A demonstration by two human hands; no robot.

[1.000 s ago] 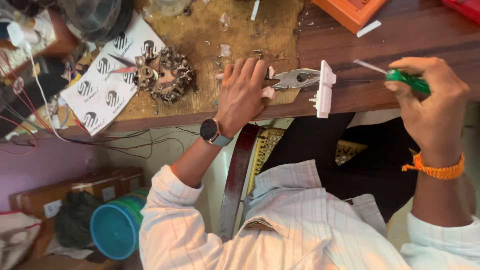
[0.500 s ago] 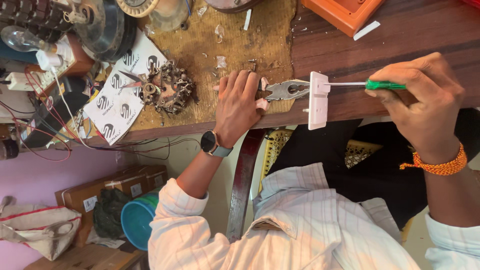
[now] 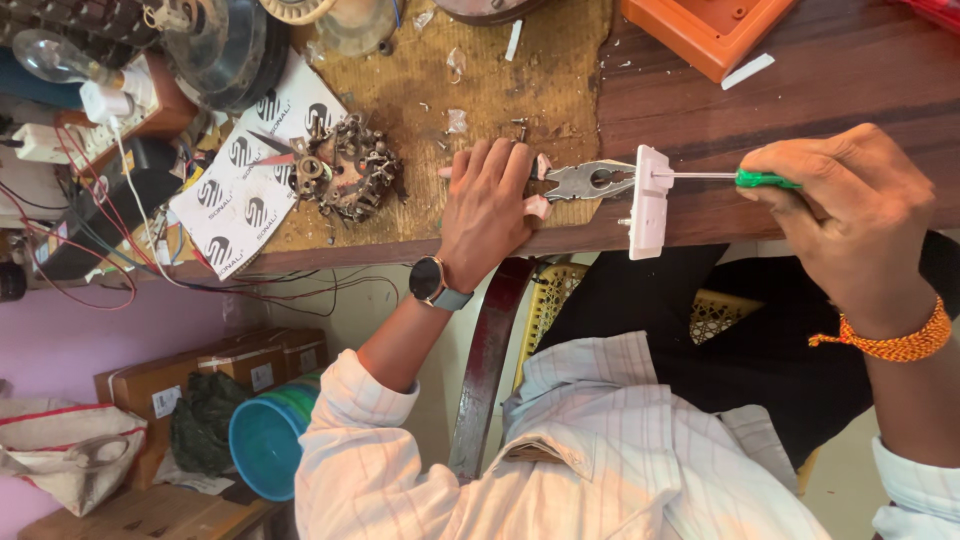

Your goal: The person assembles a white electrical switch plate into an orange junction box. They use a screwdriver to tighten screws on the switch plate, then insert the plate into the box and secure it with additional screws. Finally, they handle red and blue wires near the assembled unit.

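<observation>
My left hand [image 3: 490,205], with a watch on its wrist, rests on the wooden table edge [image 3: 800,90] and grips metal pliers [image 3: 590,182]. The plier jaws clamp a small white plastic plate [image 3: 648,205] that stands on edge at the table's rim. My right hand [image 3: 850,215], wearing an orange thread band, is closed around a green-handled screwdriver [image 3: 765,180]. The thin shaft runs level to the left and its tip touches the white plate.
A rusty metal part [image 3: 350,170] and red-handled scissors [image 3: 275,150] lie on printed paper [image 3: 240,190] and a brown mat [image 3: 560,80]. An orange box [image 3: 710,30] sits behind. Tangled wires [image 3: 90,230] hang at left. Below are a blue bucket [image 3: 265,440] and cardboard boxes [image 3: 200,375].
My right hand brought the screwdriver from a tilted position away from the plate to level, with its tip against the white plate. My left hand kept the pliers on the plate.
</observation>
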